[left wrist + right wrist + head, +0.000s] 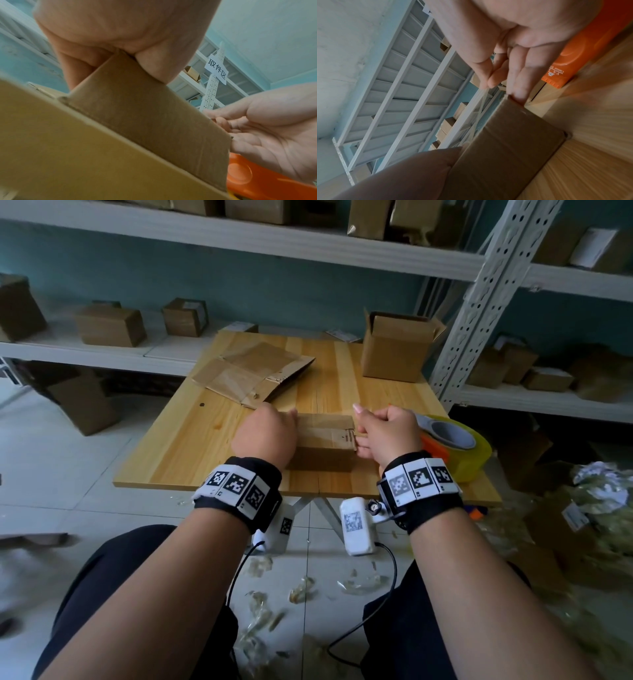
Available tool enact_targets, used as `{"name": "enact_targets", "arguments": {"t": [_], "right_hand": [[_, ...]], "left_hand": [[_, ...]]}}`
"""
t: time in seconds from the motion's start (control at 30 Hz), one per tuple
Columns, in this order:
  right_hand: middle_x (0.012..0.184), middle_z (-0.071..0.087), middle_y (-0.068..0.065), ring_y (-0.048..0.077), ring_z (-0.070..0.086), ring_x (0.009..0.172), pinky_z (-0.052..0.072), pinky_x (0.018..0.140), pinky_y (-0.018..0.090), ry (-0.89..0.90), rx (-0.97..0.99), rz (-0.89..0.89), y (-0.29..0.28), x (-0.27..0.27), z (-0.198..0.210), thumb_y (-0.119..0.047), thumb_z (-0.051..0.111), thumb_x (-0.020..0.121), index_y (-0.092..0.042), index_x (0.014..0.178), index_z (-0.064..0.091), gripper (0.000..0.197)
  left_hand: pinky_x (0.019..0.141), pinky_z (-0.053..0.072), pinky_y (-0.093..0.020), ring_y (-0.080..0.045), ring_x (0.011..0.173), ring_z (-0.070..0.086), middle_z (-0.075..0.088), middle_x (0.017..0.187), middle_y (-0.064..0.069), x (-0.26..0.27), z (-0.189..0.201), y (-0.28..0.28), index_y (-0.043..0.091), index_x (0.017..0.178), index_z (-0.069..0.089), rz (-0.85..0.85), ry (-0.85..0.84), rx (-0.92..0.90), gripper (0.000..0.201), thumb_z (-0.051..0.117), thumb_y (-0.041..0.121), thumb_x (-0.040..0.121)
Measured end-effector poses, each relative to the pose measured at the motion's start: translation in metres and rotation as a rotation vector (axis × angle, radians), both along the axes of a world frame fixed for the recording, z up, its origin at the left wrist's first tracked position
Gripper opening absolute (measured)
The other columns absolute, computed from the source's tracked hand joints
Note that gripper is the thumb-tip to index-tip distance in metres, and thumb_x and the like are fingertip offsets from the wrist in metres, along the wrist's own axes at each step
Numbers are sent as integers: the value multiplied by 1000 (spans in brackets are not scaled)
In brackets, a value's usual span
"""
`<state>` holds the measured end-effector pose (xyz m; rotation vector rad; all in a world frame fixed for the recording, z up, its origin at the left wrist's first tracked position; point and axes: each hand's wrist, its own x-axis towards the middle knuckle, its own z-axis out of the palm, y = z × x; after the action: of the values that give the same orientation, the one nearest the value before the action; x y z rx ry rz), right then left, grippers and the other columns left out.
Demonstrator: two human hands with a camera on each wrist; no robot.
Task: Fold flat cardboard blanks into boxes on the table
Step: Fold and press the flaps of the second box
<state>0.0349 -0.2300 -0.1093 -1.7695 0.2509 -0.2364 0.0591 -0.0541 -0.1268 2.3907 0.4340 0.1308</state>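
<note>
Table [212,440], box [325,440] between hands

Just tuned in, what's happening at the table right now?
A person is folding a small cardboard box near the front of the wooden table. The left hand grips its left end, and the right hand works the flaps at its right end. Flat blanks lie behind it, an open box stands at the back right, and a tape dispenser sits beside the right hand.

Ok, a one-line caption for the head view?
Both hands, left hand and right hand, grip a small cardboard box on the wooden table.
</note>
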Motion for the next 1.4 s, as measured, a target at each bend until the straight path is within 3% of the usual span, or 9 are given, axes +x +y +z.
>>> {"name": "enact_targets", "arguments": {"t": [0.2,0.37,0.53,0.8,0.9,1.0,1.17,1.27,1.4], "right_hand": [[83,72,4,15,69,67,64,65,35,-16,27,9,1,1,-2,-33,72,98,-10,97,62,25],[81,72,5,14,65,63,59,60,30,-34,38,2,0,3,-3,-33,73,98,-10,93,62,26],[81,73,6,14,65,61,57,60,30,-25,23,2,2,3,-2,-33,74,97,-11,90,62,25],[84,76,8,19,71,68,64,68,38,-11,-25,9,3,2,0,-37,75,96,-10,91,66,28],[76,76,2,22,75,76,62,74,43,-14,-153,-31,0,4,2,-42,75,94,-15,78,71,32],[72,72,0,17,69,75,45,70,30,-5,-303,-51,0,1,11,-44,73,94,-14,75,72,35],[80,73,-5,8,68,80,38,64,21,-97,-368,28,33,2,50,-43,76,91,-19,79,72,27],[75,72,-10,12,70,78,53,72,28,-178,-505,86,70,3,63,-46,81,84,-24,69,69,30],[76,72,-11,13,70,77,58,76,31,-216,-597,145,90,2,63,-42,82,85,-22,69,68,29]], "left_hand": [[72,60,-39,-16,70,57,59,82,1,-2,-2,-1,8,144,51,2,-23,111,84,46,77,97],[75,62,-41,-14,68,57,60,80,2,-6,-4,-6,11,122,52,7,-47,177,78,36,83,96],[83,59,-44,-18,67,56,60,79,0,-4,2,-10,13,104,46,2,10,250,61,35,73,102],[84,59,-45,-25,77,62,59,81,0,0,0,-8,9,117,53,-7,-13,295,67,34,71,102],[85,59,-46,-26,82,64,62,89,-2,-2,-1,-10,10,118,52,18,-18,270,66,32,71,103],[85,59,-46,-26,85,63,64,96,-2,-5,0,-11,10,128,49,23,-20,241,68,33,71,104],[73,45,-40,-32,97,65,67,120,-10,-7,4,-18,10,133,47,10,-17,232,60,35,63,107],[74,46,-42,-35,102,65,66,123,-15,-11,6,-18,6,130,46,-29,-54,237,45,35,45,109],[96,52,-49,-39,118,62,60,136,-20,-14,9,-13,1,141,45,-63,-28,145,43,34,29,111]]}}
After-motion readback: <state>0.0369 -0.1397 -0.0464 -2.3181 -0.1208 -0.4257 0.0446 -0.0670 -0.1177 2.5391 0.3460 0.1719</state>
